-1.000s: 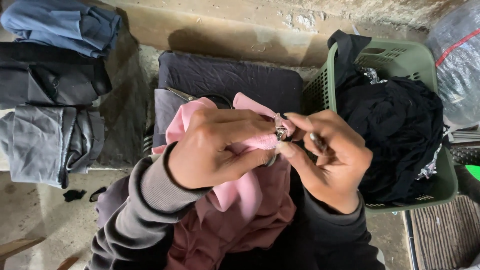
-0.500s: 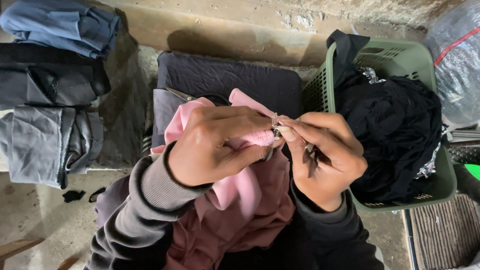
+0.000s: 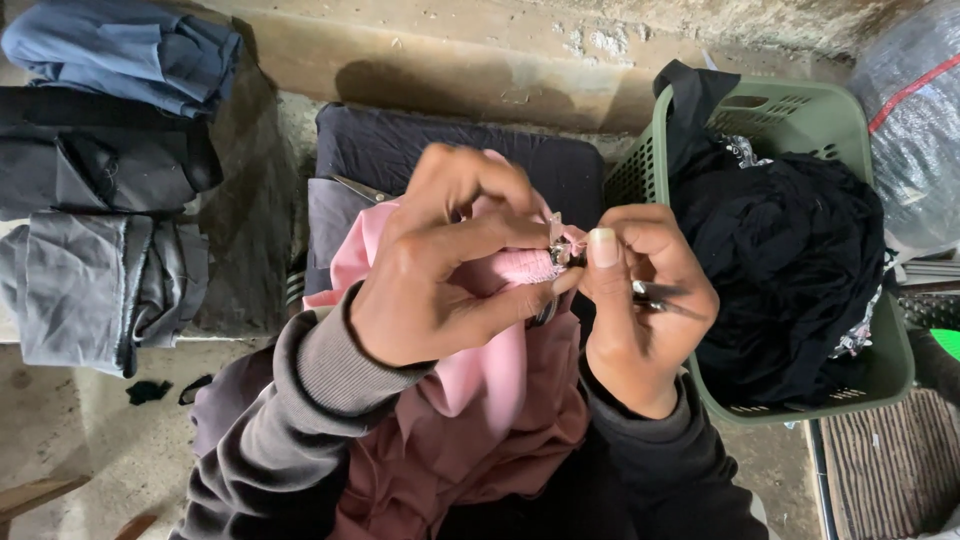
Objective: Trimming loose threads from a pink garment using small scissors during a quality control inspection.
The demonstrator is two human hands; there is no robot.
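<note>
We are working at the bunched edge of the soft pink knit garment (image 3: 480, 340), and the step seems to call for keeping that edge taut and steady, so that the small silvery metal piece (image 3: 556, 238) at its ribbed hem stays exposed and the fingertips meet it squarely rather than dragging loose fabric in. Our left hand (image 3: 450, 270) is closing firmly around the gathered cloth, thumb pressing under the hem and fingers curling over the top, gripping the pink garment just at nine o'clock of the metal piece. Our right hand (image 3: 640, 300) is pinching in at three o'clock of it, thumb and forefinger closing on the same spot, while the remaining fingers are tucking a thin dark metal tool (image 3: 660, 296) whose tip is pointing toward four o'clock; what kind of tool it is we cannot tell. The garment is draping down over our lap, at the centre of the view. At two o'clock, a green slotted plastic basket (image 3: 880, 370) is holding black clothes (image 3: 790, 270); at ten o'clock, folded grey and blue garments (image 3: 100, 170) are lying stacked; behind the hands, a dark flat cushion (image 3: 400, 150) is resting.
</note>
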